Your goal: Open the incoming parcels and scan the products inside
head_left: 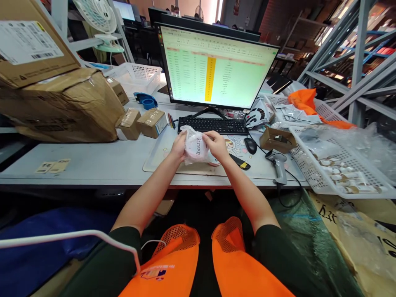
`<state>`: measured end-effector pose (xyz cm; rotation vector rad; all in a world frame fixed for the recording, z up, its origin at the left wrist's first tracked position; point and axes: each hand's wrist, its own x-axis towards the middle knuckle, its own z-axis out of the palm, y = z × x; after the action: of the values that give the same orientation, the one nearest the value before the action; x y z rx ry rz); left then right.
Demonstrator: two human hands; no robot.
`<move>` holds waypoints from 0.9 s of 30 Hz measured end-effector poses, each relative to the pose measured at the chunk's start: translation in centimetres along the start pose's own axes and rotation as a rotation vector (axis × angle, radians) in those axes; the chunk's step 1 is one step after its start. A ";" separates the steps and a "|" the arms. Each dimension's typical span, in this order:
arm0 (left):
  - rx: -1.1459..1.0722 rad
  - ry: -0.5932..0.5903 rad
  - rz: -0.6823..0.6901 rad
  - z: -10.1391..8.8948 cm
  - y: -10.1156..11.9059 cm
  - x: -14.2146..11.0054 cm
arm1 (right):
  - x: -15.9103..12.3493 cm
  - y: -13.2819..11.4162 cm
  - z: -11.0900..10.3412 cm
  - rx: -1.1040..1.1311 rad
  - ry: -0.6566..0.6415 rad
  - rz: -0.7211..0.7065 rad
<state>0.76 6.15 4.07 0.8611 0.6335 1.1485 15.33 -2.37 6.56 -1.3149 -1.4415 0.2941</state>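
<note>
Above the desk mat [167, 159], in front of the keyboard, I hold a pale round package [196, 146] wrapped in clear, crinkled plastic, with dark lettering reading "beauty". My left hand [178, 147] is closed on its left edge. The fingers of my right hand [215, 144] pinch its right side near the lettering. Just below my right hand, a round item [214, 160] with a reddish rim is partly covered. A black and yellow box cutter [239, 162] lies beside my right wrist. What is inside the wrapping cannot be made out.
Behind my hands stand a black keyboard [213, 125] and a monitor [216, 66]. A mouse [250, 145], barcode scanner [278, 167] and open small box [277, 139] sit right, beside a white basket [309, 175] of small packets. Cardboard boxes [68, 109] stack left, with small cartons [152, 122] nearer.
</note>
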 end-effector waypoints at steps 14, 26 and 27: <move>0.325 -0.015 0.235 -4.5 -2.4 -1.2 | 2.8 -1.5 1.5 -0.459 -0.051 -0.203; 0.596 -0.098 0.438 -1.6 -3.5 -2.6 | -4.1 -1.9 -0.4 -0.087 -0.035 -0.110; 0.576 -0.114 0.415 -1.5 -3.5 -2.9 | -5.3 -1.8 -0.3 -0.144 -0.046 -0.090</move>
<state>0.46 3.19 0.35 1.5946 0.7240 1.2920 13.40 -7.50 5.22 -1.3609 -1.5800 0.1643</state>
